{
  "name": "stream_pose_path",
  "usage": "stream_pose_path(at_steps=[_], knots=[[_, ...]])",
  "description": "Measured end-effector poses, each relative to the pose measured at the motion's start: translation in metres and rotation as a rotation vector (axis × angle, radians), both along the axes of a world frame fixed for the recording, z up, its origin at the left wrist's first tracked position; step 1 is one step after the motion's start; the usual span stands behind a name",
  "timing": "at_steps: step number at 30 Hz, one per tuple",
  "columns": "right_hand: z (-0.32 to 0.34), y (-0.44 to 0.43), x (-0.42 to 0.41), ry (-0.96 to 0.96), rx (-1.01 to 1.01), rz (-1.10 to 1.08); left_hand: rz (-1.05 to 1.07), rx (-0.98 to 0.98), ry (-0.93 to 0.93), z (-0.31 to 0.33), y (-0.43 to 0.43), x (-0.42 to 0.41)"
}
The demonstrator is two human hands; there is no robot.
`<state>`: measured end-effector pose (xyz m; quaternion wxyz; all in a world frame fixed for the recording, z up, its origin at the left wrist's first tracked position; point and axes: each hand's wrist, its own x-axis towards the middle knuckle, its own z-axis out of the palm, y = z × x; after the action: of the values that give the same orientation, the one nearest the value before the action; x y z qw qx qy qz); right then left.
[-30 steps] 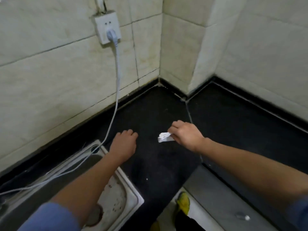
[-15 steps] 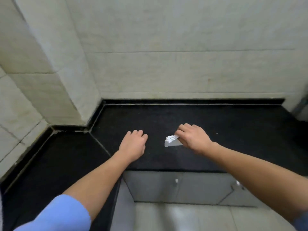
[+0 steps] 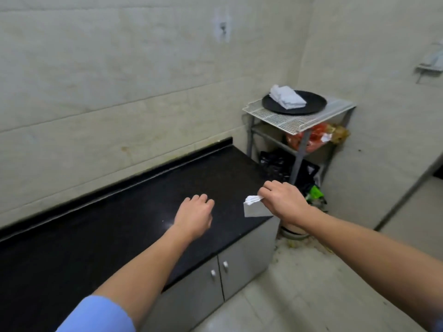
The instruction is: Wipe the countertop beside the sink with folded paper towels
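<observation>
A folded white paper towel (image 3: 253, 207) hangs from my right hand (image 3: 282, 201), which pinches its top edge above the right end of the black countertop (image 3: 100, 226). My left hand (image 3: 195, 215) hovers over the counter to the left of the towel, palm down, fingers loosely curled, holding nothing. The sink is out of view.
A metal rack (image 3: 299, 121) stands right of the counter, with a black round tray (image 3: 314, 104) carrying folded white towels (image 3: 286, 97). Bags and a red item sit on its lower shelves. Grey cabinet doors (image 3: 215, 281) lie below the counter. Tiled walls enclose the corner.
My view has swung right from the sink corner to the counter's right end. Both hands kept their spacing, and the right hand still pinches the towel.
</observation>
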<state>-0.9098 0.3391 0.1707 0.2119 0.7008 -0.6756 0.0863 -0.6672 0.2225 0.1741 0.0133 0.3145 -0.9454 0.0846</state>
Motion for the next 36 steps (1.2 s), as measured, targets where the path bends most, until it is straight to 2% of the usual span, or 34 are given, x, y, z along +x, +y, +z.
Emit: stream_pose_path(at_steps=[8,15,20,27,36], knots=[[0.005,0.012,-0.149,-0.033,0.019,-0.280,-0.219,0.014,0.052,-0.001,-0.048,-0.189],[0.037,-0.041,-0.273,-0.057,-0.011,-0.420,-0.359,-0.006,0.103,0.013,-0.121,-0.336],[0.075,-0.084,-0.346,-0.173,-0.044,-0.455,-0.392,0.028,0.137,0.032,-0.162,-0.418],[0.088,-0.147,-0.459,-0.219,-0.050,-0.406,-0.330,0.050,0.162,0.026,-0.202,-0.507],[0.102,-0.260,-0.599,-0.261,0.047,-0.157,-0.031,0.053,0.235,0.026,-0.249,-0.609]])
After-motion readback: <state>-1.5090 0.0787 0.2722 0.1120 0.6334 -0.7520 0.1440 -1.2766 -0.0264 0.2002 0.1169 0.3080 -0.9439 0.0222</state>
